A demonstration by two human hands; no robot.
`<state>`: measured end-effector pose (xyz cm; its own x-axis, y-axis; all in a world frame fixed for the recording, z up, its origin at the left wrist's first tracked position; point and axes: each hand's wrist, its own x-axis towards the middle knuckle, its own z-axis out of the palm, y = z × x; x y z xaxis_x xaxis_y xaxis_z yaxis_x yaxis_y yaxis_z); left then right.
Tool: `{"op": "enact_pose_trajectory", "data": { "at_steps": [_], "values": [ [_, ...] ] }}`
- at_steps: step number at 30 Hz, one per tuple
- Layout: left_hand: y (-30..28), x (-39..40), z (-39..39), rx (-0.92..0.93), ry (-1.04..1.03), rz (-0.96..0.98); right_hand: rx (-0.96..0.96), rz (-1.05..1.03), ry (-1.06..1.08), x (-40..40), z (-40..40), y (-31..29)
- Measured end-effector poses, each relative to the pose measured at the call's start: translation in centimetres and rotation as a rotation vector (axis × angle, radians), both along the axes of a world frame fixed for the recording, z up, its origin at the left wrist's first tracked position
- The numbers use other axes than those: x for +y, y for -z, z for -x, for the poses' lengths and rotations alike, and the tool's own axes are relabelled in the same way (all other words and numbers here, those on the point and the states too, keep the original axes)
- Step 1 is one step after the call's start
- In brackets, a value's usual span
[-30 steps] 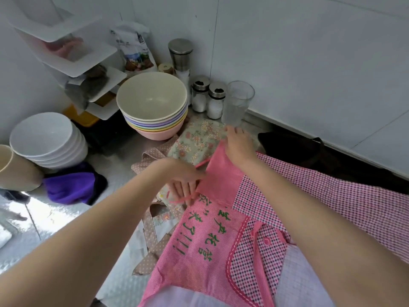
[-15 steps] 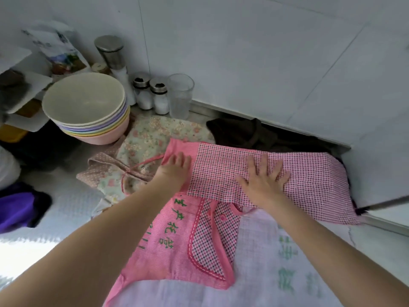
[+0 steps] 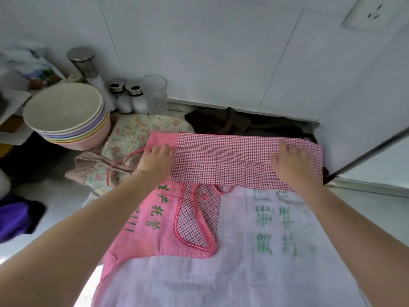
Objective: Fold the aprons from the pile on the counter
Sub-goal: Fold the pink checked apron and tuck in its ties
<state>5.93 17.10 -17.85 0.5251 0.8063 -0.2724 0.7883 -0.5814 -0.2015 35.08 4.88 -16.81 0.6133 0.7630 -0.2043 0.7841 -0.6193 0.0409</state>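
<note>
A pink apron (image 3: 155, 222) with green characters and a checked pocket lies spread on the counter in front of me. Its far part is folded toward me as a pink checked band (image 3: 225, 160). My left hand (image 3: 157, 159) lies flat on the band's left end, fingers straight. My right hand (image 3: 292, 162) presses flat on the band's right end. A floral apron (image 3: 132, 134) lies partly under the pink one at the left. A dark brown apron (image 3: 232, 122) lies bunched against the wall behind.
A stack of pastel bowls (image 3: 66, 116) stands at the left, with two shakers (image 3: 128, 98), a glass (image 3: 155, 94) and a steel-lidded jar (image 3: 84, 63) by the wall. A purple cloth (image 3: 15, 216) lies far left. A white appliance's edge (image 3: 365, 151) juts in at right.
My right hand has slid rightward along the folded checked band to its right end. My left hand stays flat on the left end. The view has shifted right.
</note>
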Motion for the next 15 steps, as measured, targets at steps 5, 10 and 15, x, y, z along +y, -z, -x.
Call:
{"op": "enact_pose_trajectory", "data": {
  "at_steps": [5, 10, 15],
  "values": [
    [-1.0, -6.8, 1.9, -0.140, 0.306, -0.035, 0.117, 0.008, -0.333, -2.2, 9.6, -1.0],
    [0.7, -14.8, 7.8, -0.292, 0.628, -0.041, 0.196, 0.086, -0.493, -11.1, 17.6, -0.5],
    [1.9, -21.9, 13.4, -0.144, 0.684, 0.072, 0.268, 0.120, -0.430, -19.7, 22.7, 1.5]
  ]
}}
